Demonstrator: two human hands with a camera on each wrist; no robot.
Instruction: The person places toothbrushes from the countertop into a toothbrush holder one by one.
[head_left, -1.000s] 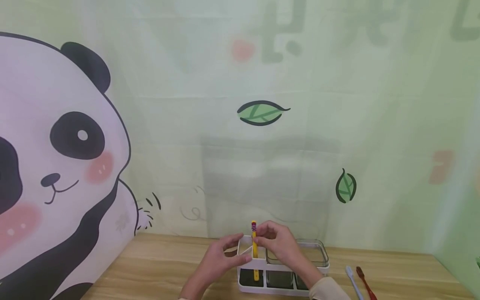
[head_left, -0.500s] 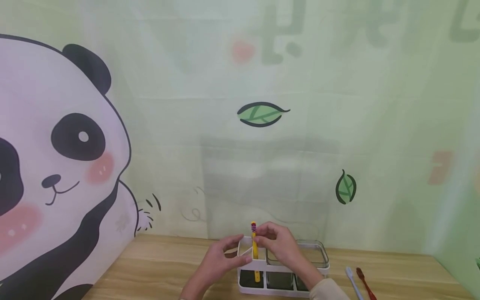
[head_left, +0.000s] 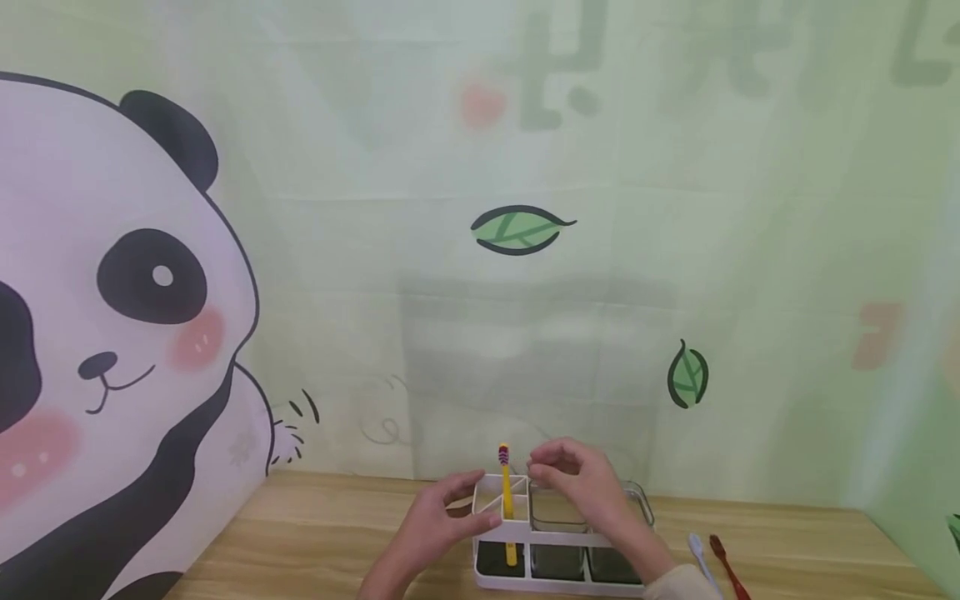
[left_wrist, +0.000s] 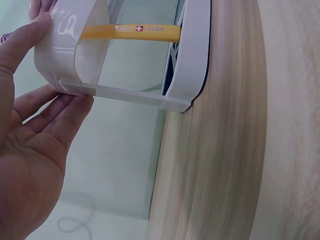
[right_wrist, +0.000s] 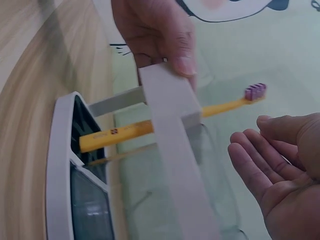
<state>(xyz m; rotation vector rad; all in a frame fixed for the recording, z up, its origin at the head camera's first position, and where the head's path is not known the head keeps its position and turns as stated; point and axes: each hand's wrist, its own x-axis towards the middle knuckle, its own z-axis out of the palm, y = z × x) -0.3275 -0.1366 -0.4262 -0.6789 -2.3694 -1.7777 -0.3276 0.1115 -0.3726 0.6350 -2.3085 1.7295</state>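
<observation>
A yellow toothbrush [head_left: 507, 496] with purple-and-white bristles stands, bristles up, in the divided left section of a white toothbrush holder [head_left: 566, 539]. Its handle foot is down on the holder's dark base, as the right wrist view also shows of the toothbrush [right_wrist: 117, 136]. My left hand [head_left: 442, 518] grips the holder's upper left corner, thumb in front and fingers behind; the left wrist view shows this hand [left_wrist: 37, 135] at the white upper rim. Just right of the bristles, my right hand [head_left: 585, 483] hovers with loosely bent fingers and nothing between them.
A pale blue toothbrush [head_left: 703, 557] and a dark red toothbrush [head_left: 727, 562] lie on the wooden table [head_left: 810, 542] to the right of the holder. Clear cups [head_left: 641, 504] sit in its right part. A panda-print cloth [head_left: 337, 250] hangs behind.
My right hand has let go of the yellow toothbrush and moved a little to the right. The toothbrush stays standing in the holder, leaning slightly left. My left hand keeps its grip.
</observation>
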